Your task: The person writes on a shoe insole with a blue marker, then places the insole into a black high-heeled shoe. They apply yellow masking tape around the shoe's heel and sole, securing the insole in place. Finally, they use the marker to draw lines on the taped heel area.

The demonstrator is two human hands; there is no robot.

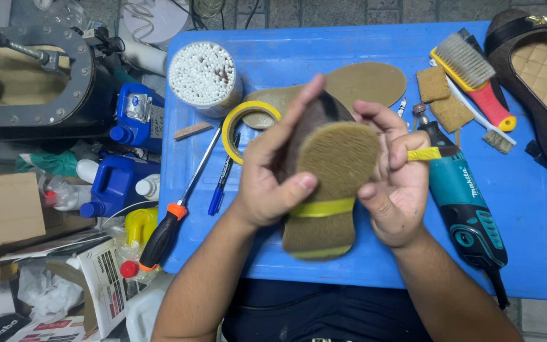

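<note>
left hand [270, 174] palm-in, gripping shoe sole [330, 183] at 9 o'clock | right hand [397, 183] clasping its 3 o'clock edge, pinching yellow tape [424, 154]

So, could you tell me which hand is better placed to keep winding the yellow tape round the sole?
Probably the right hand: its fingers already pinch the tape end, while the left hand grips the sole.

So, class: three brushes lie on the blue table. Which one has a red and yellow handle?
The large scrub brush near the table's top right, with broad grey bristles. A dark brush lies half hidden under it, and the slim white one lies just below it.
</note>
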